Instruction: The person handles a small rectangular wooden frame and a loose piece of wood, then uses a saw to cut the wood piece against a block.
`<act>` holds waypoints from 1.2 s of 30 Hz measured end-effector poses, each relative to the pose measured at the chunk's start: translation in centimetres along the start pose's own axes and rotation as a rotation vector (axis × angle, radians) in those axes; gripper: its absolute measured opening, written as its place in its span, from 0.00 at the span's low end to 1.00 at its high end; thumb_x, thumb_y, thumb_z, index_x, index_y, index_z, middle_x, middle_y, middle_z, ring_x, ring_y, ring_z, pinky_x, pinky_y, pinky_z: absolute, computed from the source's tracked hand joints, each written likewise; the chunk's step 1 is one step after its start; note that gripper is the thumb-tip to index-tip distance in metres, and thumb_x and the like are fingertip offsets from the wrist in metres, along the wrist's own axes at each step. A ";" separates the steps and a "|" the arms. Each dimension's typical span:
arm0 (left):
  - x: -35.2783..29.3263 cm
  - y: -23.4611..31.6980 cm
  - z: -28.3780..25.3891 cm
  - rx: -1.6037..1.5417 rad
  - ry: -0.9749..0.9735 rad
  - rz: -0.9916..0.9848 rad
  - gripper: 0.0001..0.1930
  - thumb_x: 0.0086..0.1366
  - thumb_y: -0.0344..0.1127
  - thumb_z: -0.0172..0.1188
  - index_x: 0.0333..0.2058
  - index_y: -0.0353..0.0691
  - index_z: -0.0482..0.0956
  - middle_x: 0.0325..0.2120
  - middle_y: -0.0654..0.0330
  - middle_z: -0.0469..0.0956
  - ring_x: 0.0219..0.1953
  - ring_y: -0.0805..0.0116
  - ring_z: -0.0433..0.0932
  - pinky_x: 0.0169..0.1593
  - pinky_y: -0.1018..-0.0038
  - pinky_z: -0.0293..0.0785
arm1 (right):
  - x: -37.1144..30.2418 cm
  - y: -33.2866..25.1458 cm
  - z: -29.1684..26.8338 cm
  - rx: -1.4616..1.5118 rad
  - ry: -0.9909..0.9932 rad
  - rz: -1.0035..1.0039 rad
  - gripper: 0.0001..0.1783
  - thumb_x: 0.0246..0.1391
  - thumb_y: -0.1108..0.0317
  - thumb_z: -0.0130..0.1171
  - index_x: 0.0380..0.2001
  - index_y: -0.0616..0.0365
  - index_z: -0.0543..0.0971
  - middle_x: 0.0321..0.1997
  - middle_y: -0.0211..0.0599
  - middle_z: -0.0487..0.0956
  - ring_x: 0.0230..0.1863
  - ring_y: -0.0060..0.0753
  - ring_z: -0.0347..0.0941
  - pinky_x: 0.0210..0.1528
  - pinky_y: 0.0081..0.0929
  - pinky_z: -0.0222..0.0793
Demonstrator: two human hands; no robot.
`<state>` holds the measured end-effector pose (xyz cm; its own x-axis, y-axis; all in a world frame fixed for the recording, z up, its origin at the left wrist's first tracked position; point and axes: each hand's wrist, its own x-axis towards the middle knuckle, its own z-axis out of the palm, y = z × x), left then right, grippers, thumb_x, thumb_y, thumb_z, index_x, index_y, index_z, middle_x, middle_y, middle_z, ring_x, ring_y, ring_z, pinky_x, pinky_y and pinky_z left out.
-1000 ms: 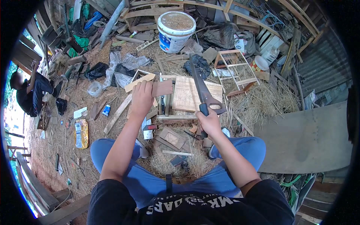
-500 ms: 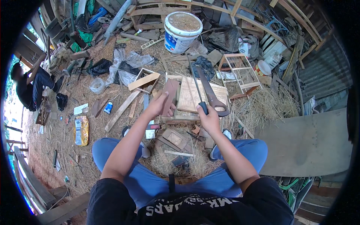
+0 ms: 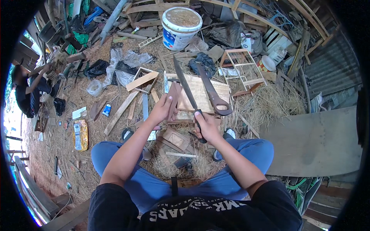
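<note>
My left hand (image 3: 162, 109) is closed around a brown piece of wood (image 3: 174, 98), tilted upright. My right hand (image 3: 207, 128) grips the black handle of a long knife (image 3: 184, 82), whose blade points up and away, just right of the wood. Blade and wood look close together; whether they touch I cannot tell. Beyond both hands is a pale wooden board (image 3: 200, 94) on a low wooden support. On its right side lies a handsaw (image 3: 210, 89), its brown handle toward me.
Wood offcuts (image 3: 178, 139) lie between my feet. A small wooden frame (image 3: 143, 79) stands left of the board, a slatted wooden rack (image 3: 244, 69) right of it. Farther back is a white bucket (image 3: 181, 29). A grey sheet (image 3: 316, 140) lies at right. Another person (image 3: 29, 88) sits far left.
The knife has swung leftward, and its blade now shows its flat side. My right hand has moved slightly left and nearer me. The brown wood has turned in my left hand.
</note>
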<state>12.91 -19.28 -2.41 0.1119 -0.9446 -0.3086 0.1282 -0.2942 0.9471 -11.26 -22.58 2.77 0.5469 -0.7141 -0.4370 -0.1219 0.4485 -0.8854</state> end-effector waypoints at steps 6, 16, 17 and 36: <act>0.5 -0.3 0.5 0.040 0.073 0.033 0.20 0.83 0.49 0.40 0.58 0.39 0.65 0.24 0.55 0.79 0.19 0.64 0.80 0.23 0.69 0.77 | -0.5 0.8 0.4 -0.002 -0.012 0.096 0.25 0.73 0.44 0.50 0.33 0.56 0.72 0.16 0.27 0.67 0.11 0.22 0.63 0.15 0.25 0.60; 0.7 -0.4 0.3 0.089 0.109 0.042 0.19 0.83 0.49 0.39 0.56 0.40 0.67 0.24 0.57 0.78 0.18 0.65 0.79 0.22 0.69 0.76 | -0.4 1.4 0.6 0.002 -0.015 0.121 0.25 0.73 0.43 0.51 0.33 0.55 0.71 0.16 0.26 0.67 0.11 0.22 0.62 0.14 0.25 0.60; 0.6 -0.4 0.3 0.046 0.094 0.011 0.19 0.83 0.49 0.40 0.56 0.40 0.67 0.23 0.57 0.78 0.18 0.65 0.79 0.22 0.69 0.76 | -0.4 1.5 0.7 0.010 -0.021 0.119 0.25 0.73 0.44 0.51 0.33 0.55 0.71 0.17 0.26 0.67 0.11 0.21 0.62 0.14 0.25 0.60; 1.3 -0.1 -1.1 0.158 0.146 0.179 0.22 0.81 0.52 0.45 0.43 0.38 0.74 0.21 0.60 0.79 0.16 0.69 0.77 0.21 0.71 0.75 | -1.4 0.9 0.4 0.203 -0.104 0.115 0.24 0.73 0.43 0.50 0.34 0.55 0.71 0.17 0.27 0.66 0.12 0.22 0.60 0.15 0.25 0.58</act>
<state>14.11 -20.29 -3.03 0.2608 -0.9560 -0.1340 -0.0600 -0.1546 0.9862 -11.77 -20.94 2.69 0.6227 -0.5979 -0.5047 -0.0246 0.6298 -0.7764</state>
